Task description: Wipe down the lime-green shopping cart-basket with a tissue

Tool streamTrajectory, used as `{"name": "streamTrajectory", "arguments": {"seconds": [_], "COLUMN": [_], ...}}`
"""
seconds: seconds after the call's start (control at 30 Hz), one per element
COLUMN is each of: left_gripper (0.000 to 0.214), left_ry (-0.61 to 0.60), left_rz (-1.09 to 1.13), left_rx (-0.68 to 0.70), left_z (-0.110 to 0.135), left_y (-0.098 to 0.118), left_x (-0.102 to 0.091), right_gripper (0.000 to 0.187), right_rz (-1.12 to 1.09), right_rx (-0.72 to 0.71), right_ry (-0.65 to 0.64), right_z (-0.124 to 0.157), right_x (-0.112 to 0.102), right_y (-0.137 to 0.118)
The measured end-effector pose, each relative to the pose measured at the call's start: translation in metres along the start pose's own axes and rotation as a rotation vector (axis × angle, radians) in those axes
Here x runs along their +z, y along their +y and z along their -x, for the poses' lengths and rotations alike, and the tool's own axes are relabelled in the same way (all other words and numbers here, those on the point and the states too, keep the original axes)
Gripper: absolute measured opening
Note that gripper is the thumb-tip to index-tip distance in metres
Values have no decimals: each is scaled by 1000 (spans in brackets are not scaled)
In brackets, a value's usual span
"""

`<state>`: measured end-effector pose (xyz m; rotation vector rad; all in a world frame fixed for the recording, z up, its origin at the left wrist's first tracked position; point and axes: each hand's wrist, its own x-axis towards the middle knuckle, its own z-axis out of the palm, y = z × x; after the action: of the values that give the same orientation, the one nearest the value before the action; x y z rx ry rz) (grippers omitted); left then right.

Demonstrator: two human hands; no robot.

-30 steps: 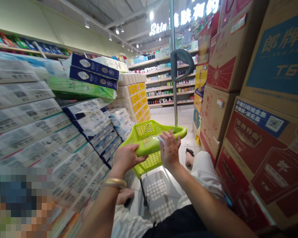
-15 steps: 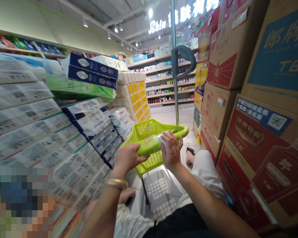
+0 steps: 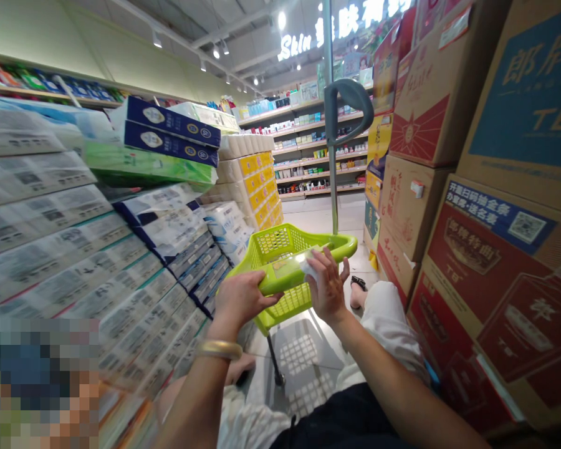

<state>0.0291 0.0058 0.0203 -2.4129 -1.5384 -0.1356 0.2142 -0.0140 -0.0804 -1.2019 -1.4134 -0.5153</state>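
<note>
A lime-green shopping cart (image 3: 272, 242) with a perforated basket stands before my knees. My left hand (image 3: 241, 298) is wrapped round the left part of its handle (image 3: 287, 269), thumb underneath. A gold bangle (image 3: 219, 350) circles my left wrist. My right hand (image 3: 328, 282) bends over the handle farther right, pressing a white wipe (image 3: 307, 266) against it. Most of the wipe is hidden under the fingers; whether it is paper or cloth I cannot tell. A clear, glossy cover with a label lies along the handle between my hands.
Stacked tissue packs (image 3: 65, 218) rise close on the left, with blue boxes (image 3: 171, 131) on top. Cardboard cartons (image 3: 486, 249) wall the right side. A metal pole with a grey handle (image 3: 328, 118) stands beyond the cart. Stocked shelves (image 3: 303, 146) line the back.
My right hand has slid slightly to the right along the handle with the white wipe. My left hand keeps its grip in the same place.
</note>
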Motion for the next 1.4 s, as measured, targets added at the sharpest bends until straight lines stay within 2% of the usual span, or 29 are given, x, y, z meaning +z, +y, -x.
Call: {"name": "streamTrajectory", "arguments": {"seconds": [0.13,0.3,0.43,0.57,0.7,0.87,1.0,1.17,1.3,1.4], "left_gripper": [45,49,47,47,48,51,49,49,50,52], "left_ry": [6,-1,0,15,6,-10,-4,5,1,-5], "left_rz": [13,-3,-5,-13,-23,-10,9,-7,-13,-9], "left_rx": [-2,-13,7,21,0,-17,-5,19,2,-9], "left_z": [0,0,-1,-2,-2,0,2,1,1,2], "left_y": [1,1,0,0,3,6,7,7,8,8], "left_x": [0,1,2,4,3,-1,-3,-1,-1,-1], "right_gripper": [35,31,26,29,29,30,30,27,29,30], "right_rz": [-8,-27,-39,-44,-62,-50,-17,-32,-32,-27], "right_rx": [84,23,-27,68,98,31,-55,46,101,37], "right_ry": [12,-71,-63,7,13,-36,-80,-9,-7,-55], "right_z": [-1,-4,-9,-10,-6,-2,-5,-10,-8,-5], "right_x": [2,5,-2,-4,4,8,-1,-8,-2,5], "right_y": [-7,-24,-11,-1,-15,-32,-21,-9,-22,-37]}}
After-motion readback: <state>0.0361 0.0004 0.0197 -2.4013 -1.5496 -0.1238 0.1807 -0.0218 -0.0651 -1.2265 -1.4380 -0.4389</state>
